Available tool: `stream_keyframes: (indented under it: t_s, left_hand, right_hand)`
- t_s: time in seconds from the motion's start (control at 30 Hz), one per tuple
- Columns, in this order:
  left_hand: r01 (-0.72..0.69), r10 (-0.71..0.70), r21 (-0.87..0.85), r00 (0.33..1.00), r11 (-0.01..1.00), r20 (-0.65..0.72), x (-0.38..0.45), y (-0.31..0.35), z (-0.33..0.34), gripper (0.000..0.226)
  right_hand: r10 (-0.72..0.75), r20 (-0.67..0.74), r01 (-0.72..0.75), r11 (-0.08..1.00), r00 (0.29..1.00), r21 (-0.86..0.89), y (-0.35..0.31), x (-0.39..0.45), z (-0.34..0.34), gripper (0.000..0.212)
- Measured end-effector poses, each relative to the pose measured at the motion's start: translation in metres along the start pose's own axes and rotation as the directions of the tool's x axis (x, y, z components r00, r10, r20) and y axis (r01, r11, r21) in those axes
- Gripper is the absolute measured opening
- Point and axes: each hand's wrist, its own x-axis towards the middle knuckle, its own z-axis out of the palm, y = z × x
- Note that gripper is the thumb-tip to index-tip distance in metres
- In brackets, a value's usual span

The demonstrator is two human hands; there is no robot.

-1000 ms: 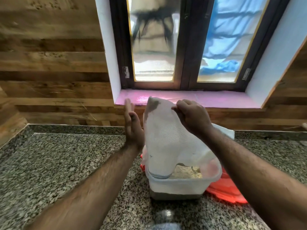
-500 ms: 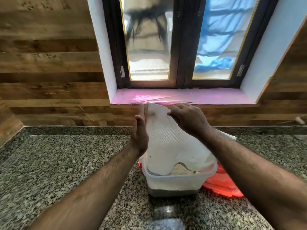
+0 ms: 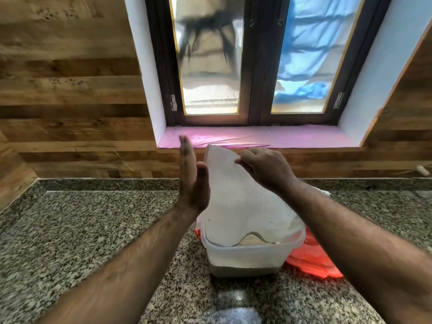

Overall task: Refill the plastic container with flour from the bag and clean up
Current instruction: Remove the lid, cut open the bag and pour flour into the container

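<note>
A white woven flour bag (image 3: 236, 199) hangs upside down with its mouth inside a clear plastic container (image 3: 247, 256) on the granite counter. Pale flour (image 3: 253, 239) shows in the container under the bag's edge. My right hand (image 3: 261, 167) pinches the bag's raised bottom corner. My left hand (image 3: 192, 181) is flat with fingers straight, held edge-on just left of the bag, close to its side. Whether it touches the bag is unclear.
An orange-red lid (image 3: 313, 260) lies on the granite counter (image 3: 81, 230) under and to the right of the container. A pink-lined window sill (image 3: 292, 136) and a shut window sit behind. Wood-panel wall runs along the back.
My left hand swung in against the bag's side, then drew back a little to the left. The bag has sunk lower and gone flatter. My right hand kept its hold.
</note>
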Motion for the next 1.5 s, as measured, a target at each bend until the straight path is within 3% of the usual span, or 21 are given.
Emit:
stream_keyframes:
  t_s: [0.07, 0.17, 0.2, 0.27, 0.33, 0.43, 0.57, 0.63, 0.7, 0.73, 0.83, 0.97, 1.07, 1.13, 1.2, 1.23, 1.33, 1.4, 1.5]
  left_hand:
    - [-0.082, 0.087, 0.066, 0.993, 0.994, -0.075, 0.002, -0.005, 0.000, 0.122]
    - [0.052, -0.058, 0.031, 0.978, 0.998, 0.199, 0.003, -0.002, -0.002, 0.132]
    - [0.024, -0.035, 0.057, 0.978, 0.998, 0.207, 0.003, -0.002, -0.004, 0.134]
    - [-0.209, 0.192, 0.274, 0.978, 0.939, 0.087, 0.004, 0.004, -0.009, 0.130]
    - [-0.416, 0.389, 0.417, 0.908, 0.808, 0.153, 0.009, 0.012, -0.014, 0.128]
    - [-0.496, 0.249, 0.544, 0.850, 0.677, 0.465, 0.011, 0.015, -0.018, 0.131]
    - [-0.551, 0.453, 0.500, 0.834, 0.668, 0.315, 0.006, 0.015, -0.023, 0.126]
    - [-0.559, 0.419, 0.508, 0.828, 0.655, 0.371, 0.003, 0.011, -0.021, 0.125]
    - [-0.531, 0.213, 0.552, 0.816, 0.643, 0.537, -0.002, 0.005, -0.018, 0.126]
    - [-0.517, 0.182, 0.562, 0.819, 0.645, 0.544, -0.006, 0.000, -0.017, 0.126]
    - [-0.475, 0.278, 0.548, 0.871, 0.688, 0.405, -0.013, -0.006, -0.017, 0.121]
    - [-0.432, 0.194, 0.660, 0.894, 0.615, 0.404, -0.006, -0.004, -0.012, 0.110]
    - [-0.477, 0.275, 0.654, 0.877, 0.587, 0.393, 0.009, -0.004, -0.016, 0.121]
    - [-0.541, 0.283, 0.673, 0.840, 0.504, 0.464, 0.023, -0.003, -0.018, 0.102]
    - [-0.575, 0.331, 0.646, 0.818, 0.502, 0.471, 0.034, -0.003, -0.020, 0.066]
    - [-0.591, 0.355, 0.623, 0.806, 0.512, 0.473, 0.038, 0.000, -0.021, 0.061]
    - [-0.589, 0.355, 0.572, 0.805, 0.571, 0.475, 0.043, 0.004, -0.026, 0.060]
    - [-0.545, 0.324, 0.585, 0.835, 0.601, 0.444, 0.045, 0.003, -0.030, 0.059]
    - [-0.458, 0.235, 0.618, 0.881, 0.639, 0.410, 0.052, 0.003, -0.036, 0.062]
  right_hand:
    - [-0.016, -0.008, 0.016, 1.000, 1.000, -0.002, 0.000, 0.001, -0.001, 0.028]
    - [-0.056, -0.021, 0.056, 0.998, 0.998, -0.007, -0.002, 0.003, -0.002, 0.026]
    - [-0.072, -0.022, 0.072, 0.997, 0.997, -0.008, -0.002, 0.004, -0.003, 0.025]
    - [-0.100, -0.024, 0.100, 0.995, 0.995, 0.007, -0.002, 0.007, -0.004, 0.024]
    - [-0.120, -0.016, 0.121, 0.992, 0.993, 0.029, -0.001, 0.010, -0.005, 0.026]
    - [-0.151, 0.046, 0.148, 0.987, 0.987, 0.064, -0.004, 0.014, -0.003, 0.035]
    - [-0.142, 0.027, 0.138, 0.983, 0.990, 0.119, -0.007, 0.018, -0.007, 0.033]
    - [-0.136, 0.007, 0.134, 0.982, 0.991, 0.131, -0.007, 0.020, -0.009, 0.030]
    - [-0.145, 0.003, 0.144, 0.981, 0.989, 0.130, -0.005, 0.021, -0.008, 0.027]
    - [-0.144, 0.013, 0.141, 0.982, 0.990, 0.124, -0.004, 0.021, -0.007, 0.029]
    - [-0.140, 0.011, 0.137, 0.982, 0.990, 0.129, -0.005, 0.021, -0.008, 0.035]
    - [-0.189, 0.011, 0.186, 0.973, 0.982, 0.133, -0.006, 0.022, -0.010, 0.033]
    - [-0.216, 0.025, 0.210, 0.968, 0.976, 0.138, -0.010, 0.023, -0.015, 0.031]
    - [-0.253, 0.027, 0.247, 0.958, 0.967, 0.144, -0.015, 0.024, -0.018, 0.030]
    - [-0.288, 0.035, 0.281, 0.951, 0.957, 0.132, -0.022, 0.022, -0.019, 0.029]
    - [-0.280, 0.030, 0.274, 0.953, 0.960, 0.127, -0.024, 0.019, -0.019, 0.030]
    - [-0.111, -0.062, 0.116, 0.989, 0.992, 0.090, -0.022, 0.009, -0.024, 0.060]
    - [-0.019, -0.154, 0.015, 1.000, 0.988, -0.022, -0.017, -0.005, -0.029, 0.084]
    - [0.054, -0.163, -0.078, 0.986, 0.985, -0.147, -0.016, -0.031, -0.036, 0.099]
